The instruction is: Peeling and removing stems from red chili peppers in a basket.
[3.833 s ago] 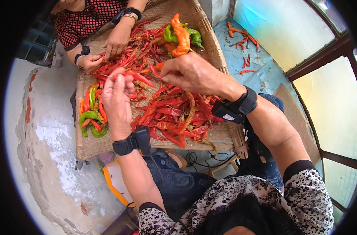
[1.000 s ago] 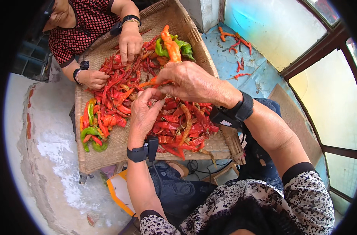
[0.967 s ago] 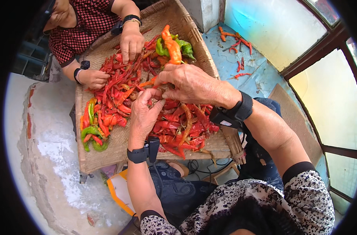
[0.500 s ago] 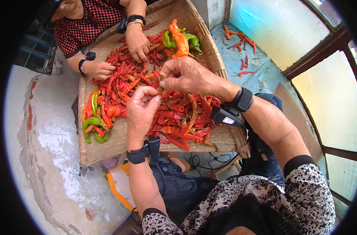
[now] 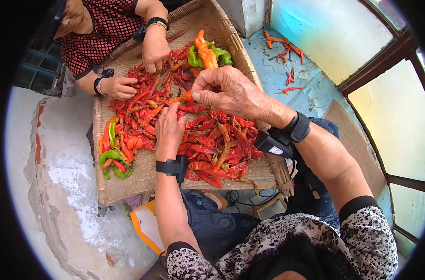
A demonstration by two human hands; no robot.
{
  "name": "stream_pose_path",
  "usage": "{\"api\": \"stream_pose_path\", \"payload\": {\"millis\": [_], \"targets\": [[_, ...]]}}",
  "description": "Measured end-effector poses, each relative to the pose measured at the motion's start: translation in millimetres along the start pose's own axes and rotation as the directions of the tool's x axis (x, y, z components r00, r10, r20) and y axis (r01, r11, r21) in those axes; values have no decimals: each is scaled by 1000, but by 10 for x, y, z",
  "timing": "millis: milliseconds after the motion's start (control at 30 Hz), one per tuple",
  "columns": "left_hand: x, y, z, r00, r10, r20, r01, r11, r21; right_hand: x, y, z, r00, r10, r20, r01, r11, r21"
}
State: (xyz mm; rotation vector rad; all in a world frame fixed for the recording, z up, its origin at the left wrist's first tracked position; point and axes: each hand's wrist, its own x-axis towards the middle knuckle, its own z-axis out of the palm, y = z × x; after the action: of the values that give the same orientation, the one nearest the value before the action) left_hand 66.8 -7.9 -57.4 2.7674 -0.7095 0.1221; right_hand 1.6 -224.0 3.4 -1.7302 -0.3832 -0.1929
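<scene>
Red chili peppers [image 5: 212,140] lie heaped in a shallow woven tray [image 5: 128,186]. My right hand [image 5: 231,91] is closed above the heap, thumb against forefinger, at the end of an orange-red chili pepper [image 5: 182,99]. On the heap rests my left hand [image 5: 169,128], palm down, fingers stretched toward that pepper and thumb apart; the peppers partly hide its fingertips. Beyond my right hand lie a large orange pepper [image 5: 204,50] and green peppers [image 5: 221,56]. More green peppers [image 5: 112,156] are at the tray's left edge.
Across the tray a co-worker's two hands [image 5: 155,53] touch the same heap. Loose red chilies [image 5: 291,88] lie on a blue surface [image 5: 310,102] at the right, by framed window panes [image 5: 394,121]. Below the tray are a black cable [image 5: 235,198] and an orange-edged white object [image 5: 144,224].
My left hand has parted from my right and come down onto the heap. The small brownish pepper between my hands is out of sight; my right hand now has an orange-red one.
</scene>
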Motion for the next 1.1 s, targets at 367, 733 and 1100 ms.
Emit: {"api": "stream_pose_path", "payload": {"millis": [367,733,1100], "targets": [[-381,262,-392,993,-55,-104,-9,844,-536,-13,44,-4,997,-58,49,65,986,-153],[-537,297,-559,980,-45,-192,-121,630,-767,29,22,170,877,111,467,138,874,-467],[-484,458,-523,980,-157,-125,-72,309,-948,8,30,349,953,-27,303,85,980,-181]]}}
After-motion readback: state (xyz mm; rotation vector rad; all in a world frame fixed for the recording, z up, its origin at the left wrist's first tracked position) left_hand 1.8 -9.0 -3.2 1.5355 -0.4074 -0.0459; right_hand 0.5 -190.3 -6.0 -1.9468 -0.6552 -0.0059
